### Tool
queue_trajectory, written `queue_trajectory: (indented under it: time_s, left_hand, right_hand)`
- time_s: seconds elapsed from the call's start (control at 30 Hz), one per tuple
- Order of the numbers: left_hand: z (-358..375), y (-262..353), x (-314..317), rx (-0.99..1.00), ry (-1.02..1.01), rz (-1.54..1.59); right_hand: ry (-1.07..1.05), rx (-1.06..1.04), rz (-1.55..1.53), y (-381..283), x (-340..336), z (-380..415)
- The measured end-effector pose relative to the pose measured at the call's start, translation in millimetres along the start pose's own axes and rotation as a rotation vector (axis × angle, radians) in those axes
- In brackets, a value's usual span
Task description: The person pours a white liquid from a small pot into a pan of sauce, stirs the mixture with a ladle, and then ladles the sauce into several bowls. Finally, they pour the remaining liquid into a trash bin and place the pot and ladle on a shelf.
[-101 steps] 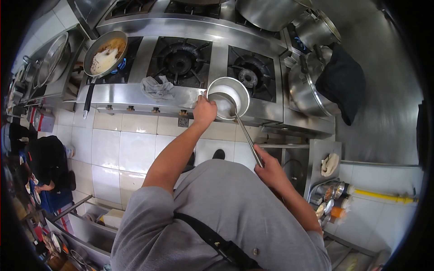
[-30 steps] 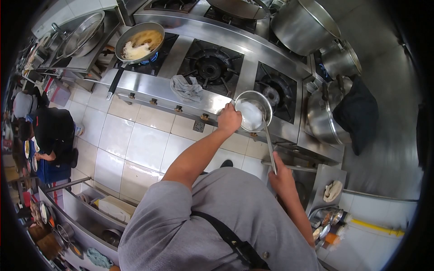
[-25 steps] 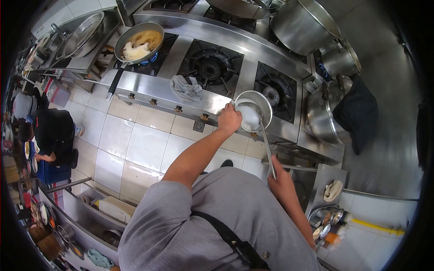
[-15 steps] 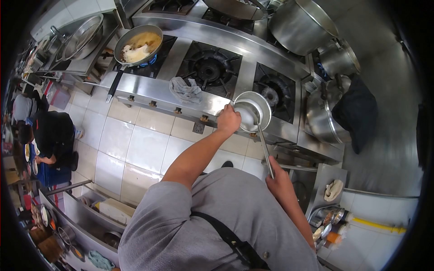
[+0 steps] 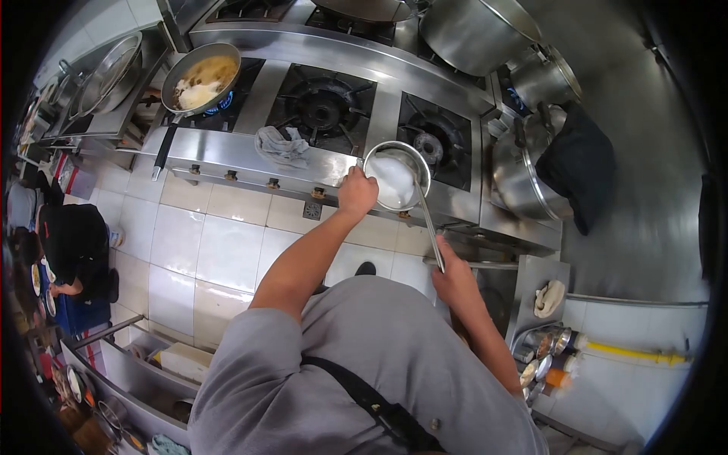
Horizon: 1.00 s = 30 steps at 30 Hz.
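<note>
My left hand [image 5: 356, 192] is closed on the left side of a small metal pot [image 5: 412, 155], held near the front edge of the stove. White liquid [image 5: 393, 184] lies inside the pot. My right hand [image 5: 456, 277] grips the long metal handle of a ladle [image 5: 428, 221]. The ladle's head is down in the pot and hidden by the liquid. At the stove's left, a frying pan [image 5: 173, 82] holds a yellowish-brown food with a white patch, over a blue flame [image 5: 226, 101].
A grey cloth [image 5: 281, 146] lies on the stove's front ledge. Large steel pots [image 5: 474, 38] stand at back right, and a black cloth [image 5: 580, 163] drapes over another pot [image 5: 519, 178]. An open drawer [image 5: 133, 368] is at lower left. A co-worker [image 5: 74, 243] stands at far left.
The view has shifted, so the stove appears further left. The pot now tilts less, showing more of the white liquid. Both hands keep their grips.
</note>
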<state>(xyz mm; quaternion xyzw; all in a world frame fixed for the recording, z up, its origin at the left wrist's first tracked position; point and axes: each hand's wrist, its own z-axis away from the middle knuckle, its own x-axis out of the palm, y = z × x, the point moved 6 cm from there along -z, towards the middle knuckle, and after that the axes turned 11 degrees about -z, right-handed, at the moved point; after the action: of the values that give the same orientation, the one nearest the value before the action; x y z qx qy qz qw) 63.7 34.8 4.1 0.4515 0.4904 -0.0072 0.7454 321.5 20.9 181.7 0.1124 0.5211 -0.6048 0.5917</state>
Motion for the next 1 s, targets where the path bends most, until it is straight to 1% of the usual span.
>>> queue_trajectory:
  time_s: [0.03,0.1,0.2,0.33,0.4,0.43,0.5,0.63,0.7,0.83,0.9,1.0]
  left_hand:
    - [0.0,0.5,-0.7,0.001,-0.008,-0.014]
    - [0.7,1.7,-2.3,0.001,-0.015,-0.027]
    - [2.6,3.2,-5.7,-0.003,0.003,-0.012]
    - [2.7,4.0,-6.6,-0.016,-0.002,0.003]
    - [2.3,3.9,-6.4,-0.012,-0.001,0.004]
    - [2.1,3.5,-6.1,-0.020,-0.005,0.006]
    - [1.7,3.5,-5.9,-0.026,-0.009,0.009]
    - [1.1,2.8,-3.8,-0.028,-0.014,0.002]
    - [0.5,2.4,-3.4,-0.024,-0.015,-0.003]
    - [1.2,2.4,-2.6,-0.020,-0.006,-0.012]
    - [0.4,2.6,-2.7,-0.020,-0.010,-0.026]
    - [-4.0,-2.2,3.9,-0.018,0.011,-0.003]
  right_hand:
    - [0.000,0.001,0.002,4.3,1.4,-1.2]
    - [0.030,-0.112,-0.035,7.1,2.0,-1.7]
    - [0.019,-0.138,-0.068,2.4,-2.6,4.9]
    - [-0.027,-0.105,-0.063,-3.8,-7.7,18.3]
    - [-0.105,-0.017,-0.070,-1.2,-5.2,24.9]
    - [-0.105,-0.017,-0.070,-1.9,-5.4,28.0]
    - [-0.107,-0.112,-0.105,-8.8,-4.8,32.3]
    - [-0.100,-0.110,-0.127,-2.2,-1.4,27.2]
    - [-0.105,-0.067,-0.080,0.2,0.4,21.8]
    - [-0.067,-0.054,-0.071,4.3,4.4,7.4]
    - [0.002,-0.007,-0.039,6.8,3.2,3.8]
    - [0.039,-0.032,-0.026,15.0,4.6,-0.6]
